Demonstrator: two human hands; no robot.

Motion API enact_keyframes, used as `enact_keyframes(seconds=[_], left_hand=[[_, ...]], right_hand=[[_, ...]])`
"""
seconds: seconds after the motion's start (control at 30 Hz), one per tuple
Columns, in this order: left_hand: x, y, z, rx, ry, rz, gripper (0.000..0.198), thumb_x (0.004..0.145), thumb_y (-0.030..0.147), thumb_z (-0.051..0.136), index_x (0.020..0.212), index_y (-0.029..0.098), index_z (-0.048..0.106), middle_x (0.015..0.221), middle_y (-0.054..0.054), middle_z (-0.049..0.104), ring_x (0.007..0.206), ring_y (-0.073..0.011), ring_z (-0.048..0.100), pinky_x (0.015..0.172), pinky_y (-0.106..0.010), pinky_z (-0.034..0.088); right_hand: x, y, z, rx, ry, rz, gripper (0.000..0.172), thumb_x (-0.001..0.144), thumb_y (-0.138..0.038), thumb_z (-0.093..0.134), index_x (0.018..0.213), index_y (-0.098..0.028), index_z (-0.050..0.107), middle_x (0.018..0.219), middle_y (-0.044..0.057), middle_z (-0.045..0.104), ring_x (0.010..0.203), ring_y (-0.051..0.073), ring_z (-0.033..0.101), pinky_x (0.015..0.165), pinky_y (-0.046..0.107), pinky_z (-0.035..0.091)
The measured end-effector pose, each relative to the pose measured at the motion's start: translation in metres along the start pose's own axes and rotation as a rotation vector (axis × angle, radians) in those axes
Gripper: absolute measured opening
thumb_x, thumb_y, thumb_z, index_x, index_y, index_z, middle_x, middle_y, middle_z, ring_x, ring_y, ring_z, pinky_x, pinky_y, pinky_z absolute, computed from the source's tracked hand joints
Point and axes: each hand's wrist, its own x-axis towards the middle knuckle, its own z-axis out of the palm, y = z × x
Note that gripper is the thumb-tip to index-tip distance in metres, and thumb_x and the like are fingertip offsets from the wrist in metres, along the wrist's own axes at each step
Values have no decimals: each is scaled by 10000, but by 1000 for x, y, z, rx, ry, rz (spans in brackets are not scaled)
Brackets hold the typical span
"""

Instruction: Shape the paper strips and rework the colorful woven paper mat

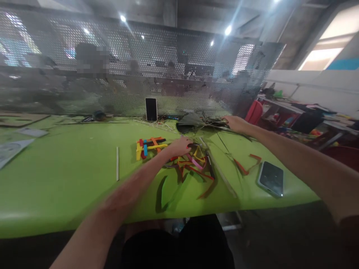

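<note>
My left hand (pixel 181 146) rests over a loose heap of coloured strips, its fingers curled downward and closed; what they pinch is hidden. Around it lie a pink strip (pixel 195 162), a red strip (pixel 199 172) and several yellow pieces. Left of that hand is a woven bundle of yellow, blue, red and orange strips (pixel 145 148). Farther back, my right hand (pixel 233 123) reaches to a dark clutter (pixel 214 122) beside a grey sheet-like piece (pixel 191 119). Its fingers are bent and closed, but I cannot make out what lies between them.
A pale stick (pixel 117 163) lies on the green tabletop (pixel 70 168). A phone (pixel 270 178) is at the right, near an orange strip (pixel 241 166); another phone-like device (pixel 151 109) stands against the perforated screen (pixel 117 89). Green strips (pixel 161 192) lie near the front edge.
</note>
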Motion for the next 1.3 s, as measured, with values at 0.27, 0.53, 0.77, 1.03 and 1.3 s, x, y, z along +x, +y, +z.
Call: enact_keyframes(seconds=[0.27,0.53,0.77,1.03,1.3], left_hand=[[-10,5,-7,-40,-5,-65,374,938,311,481,1211,212,717,1153,-120,634,1123,-275,596,971,-391,506],[-16,11,-11,-10,-12,-87,370,965,265,440,1189,212,729,1150,-118,634,1111,-268,585,946,-393,510],[-16,10,-10,21,-20,-69,377,980,267,415,1198,200,715,1163,-123,632,1109,-269,580,924,-390,508],[-17,12,-10,28,-4,-80,380,979,275,418,1204,211,717,1167,-109,639,1111,-264,589,931,-379,500],[-18,15,-10,52,2,-73,365,975,259,428,1189,204,718,1148,-115,646,1119,-262,589,932,-379,515]], right_hand=[[49,34,-16,-38,73,182,412,886,-28,489,1243,-53,694,1264,205,691,1072,223,629,859,269,393],[65,25,49,4,75,214,421,849,-32,493,1205,-15,717,1230,268,689,1006,232,634,817,287,412],[66,12,55,24,-27,194,373,825,-133,577,1142,-105,771,1128,151,760,961,240,699,810,267,477],[-20,-25,54,12,-170,102,232,918,-332,616,929,-138,743,982,131,761,866,234,682,745,287,469],[-8,1,31,42,97,279,234,904,-166,525,1032,-155,721,1058,129,748,946,249,684,795,310,489]])
